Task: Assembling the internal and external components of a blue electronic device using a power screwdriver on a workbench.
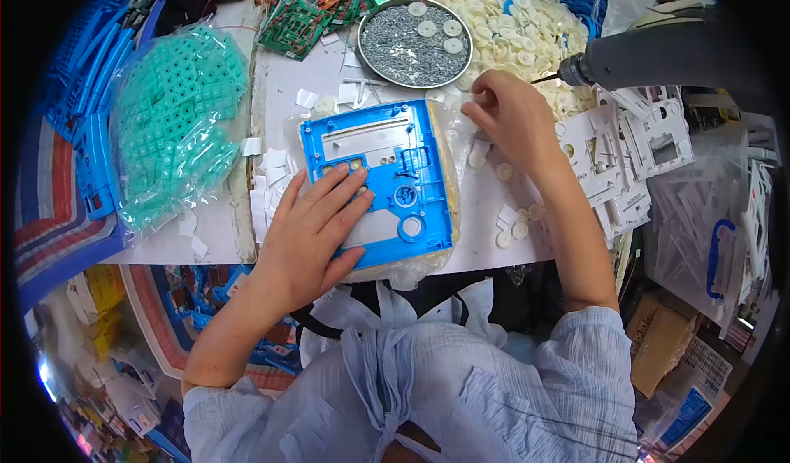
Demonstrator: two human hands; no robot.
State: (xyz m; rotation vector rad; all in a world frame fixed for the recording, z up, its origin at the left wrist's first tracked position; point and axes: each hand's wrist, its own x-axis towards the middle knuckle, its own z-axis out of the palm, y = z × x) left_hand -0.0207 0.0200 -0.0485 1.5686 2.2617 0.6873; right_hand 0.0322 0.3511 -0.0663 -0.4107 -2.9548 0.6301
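Head view: a bright blue, rectangular, moulded-plastic panel w/ slots, ribs & round recesses [384,185] lies approx. flat, mid-table, on a yellowish pad in clear plastic wrap [445,150], near the front edge of the white table [281,93]. L hand [321,220] is palm-down on the panel's lower-left part, fingers loosely spread, pressing rather than gripping, afaict. R hand [514,121] is off the panel, above the table just beyond its upper-right corner, thumb & fingers half curled w/ a small gap; can't tell if anything tiny is pinched there. Close to it: the tip of a dark grey power driver [650,51] & a heap of cream plastic discs [535,39]. Behind the panel, a round metal tray [471,49] holds small silvery screws [403,60] plus a few discs; clear bag of teal plastic parts [181,109] to the left. Handling, my judgement: panel prob. light & fairly stiff, smooth so a bit slippery, esp. w/ slick wrap under it; thin ribs & screw posts look the fragile bits. Best hold = opp. outer side walls, or flat palm on a solid area to steady it; avoid hooking fingers in the slots.
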